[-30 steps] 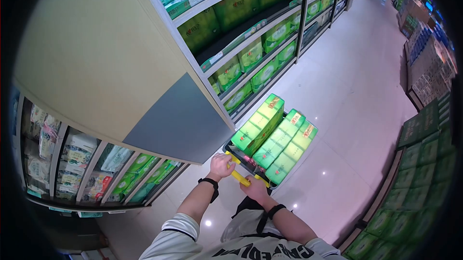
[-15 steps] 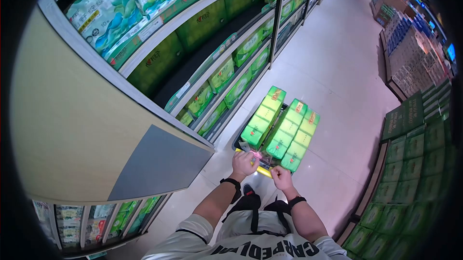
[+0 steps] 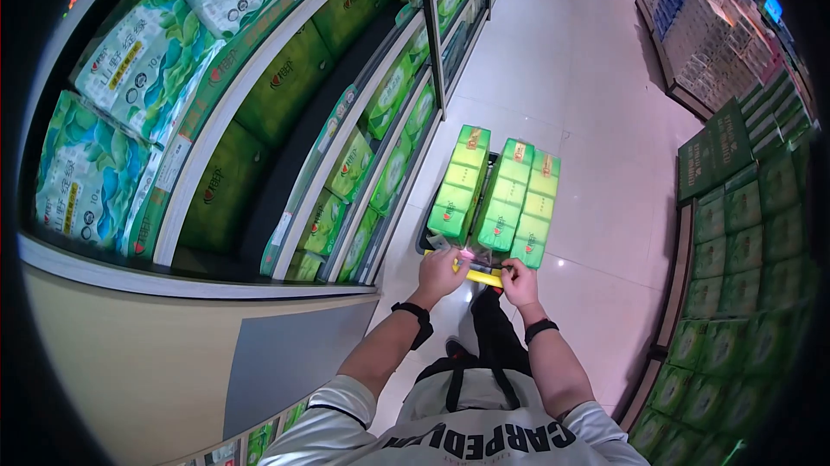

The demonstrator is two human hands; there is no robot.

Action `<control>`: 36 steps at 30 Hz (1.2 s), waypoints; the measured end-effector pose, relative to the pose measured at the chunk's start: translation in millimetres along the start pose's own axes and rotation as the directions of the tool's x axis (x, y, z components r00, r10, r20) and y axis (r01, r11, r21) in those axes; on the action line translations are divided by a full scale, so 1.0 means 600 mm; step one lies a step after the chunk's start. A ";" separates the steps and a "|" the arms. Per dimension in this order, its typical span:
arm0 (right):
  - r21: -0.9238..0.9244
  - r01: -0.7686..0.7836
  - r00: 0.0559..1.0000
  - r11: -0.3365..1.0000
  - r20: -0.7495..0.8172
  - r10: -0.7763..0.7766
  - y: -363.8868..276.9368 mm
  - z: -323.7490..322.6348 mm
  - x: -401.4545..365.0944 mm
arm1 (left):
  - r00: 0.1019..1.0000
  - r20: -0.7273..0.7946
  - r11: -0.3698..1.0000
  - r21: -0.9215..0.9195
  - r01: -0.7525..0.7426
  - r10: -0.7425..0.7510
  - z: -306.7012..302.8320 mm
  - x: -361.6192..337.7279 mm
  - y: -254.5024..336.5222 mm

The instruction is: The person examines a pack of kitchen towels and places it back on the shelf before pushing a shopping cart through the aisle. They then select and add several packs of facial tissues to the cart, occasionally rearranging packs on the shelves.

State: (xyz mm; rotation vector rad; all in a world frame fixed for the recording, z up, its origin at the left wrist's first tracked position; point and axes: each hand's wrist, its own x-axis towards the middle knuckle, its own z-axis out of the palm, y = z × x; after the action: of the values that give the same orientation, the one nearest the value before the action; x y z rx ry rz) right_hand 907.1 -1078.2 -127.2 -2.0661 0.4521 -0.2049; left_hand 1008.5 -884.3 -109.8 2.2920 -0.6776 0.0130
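Note:
Both hands are closed around the yellow handle (image 3: 481, 277) of a shopping cart. My left hand (image 3: 439, 276) grips its left end, and my right hand (image 3: 520, 284) grips the right end. In front of the handle, the dark cart (image 3: 424, 239) carries green tissue packs standing in long rows. One long pack (image 3: 461, 181) lies on the left; another pack (image 3: 506, 194) and a third pack (image 3: 538, 209) lie side by side on the right, with a gap between the two groups. A small pink item (image 3: 467, 254) shows just beyond the handle, too small to name.
Shelves (image 3: 285, 163) of green and white tissue packs run along the left, ending in a beige panel (image 3: 147, 336). Stacked green packs (image 3: 726, 276) line the right side. Pale floor tiles (image 3: 579, 77) stretch ahead between them, toward a further display stack (image 3: 709, 42).
The cart and my hands have moved forward along the aisle. The left shelves now fill more of the view, the end panel sits lower, and one leg has stepped ahead.

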 end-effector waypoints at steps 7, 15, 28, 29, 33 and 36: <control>0.048 0.034 0.998 0.998 -0.045 -0.032 0.016 -0.021 0.100 | 0.971 0.188 0.962 0.257 0.095 -0.146 0.025 0.093 0.015; 0.114 0.019 1.000 0.993 -0.021 -0.017 0.049 -0.040 0.213 | 0.608 0.695 0.906 0.412 0.098 -0.383 0.011 0.267 0.050; 0.113 0.020 0.999 0.993 -0.040 -0.016 0.070 -0.066 0.338 | 0.558 0.719 0.887 0.456 0.072 -0.415 0.060 0.395 0.059; 0.108 -0.023 0.999 0.994 -0.030 0.026 0.072 -0.068 0.342 | 0.549 0.727 0.882 0.469 0.041 -0.412 0.066 0.399 0.055; -0.112 -0.175 0.984 0.978 -0.046 0.171 0.042 -0.060 0.365 | 0.590 0.724 0.899 0.438 0.005 -0.357 0.103 0.424 0.019; -0.202 -0.252 0.966 0.946 0.006 0.259 -0.026 -0.065 0.386 | 0.643 0.692 0.930 0.357 0.090 -0.328 0.134 0.458 0.003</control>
State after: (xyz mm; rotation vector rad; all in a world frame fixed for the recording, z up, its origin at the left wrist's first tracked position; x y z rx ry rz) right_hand 1110.7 -1194.0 -102.6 -2.1761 0.7406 0.0305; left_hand 1229.2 -1066.3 -111.8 2.6284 -0.8313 -1.0758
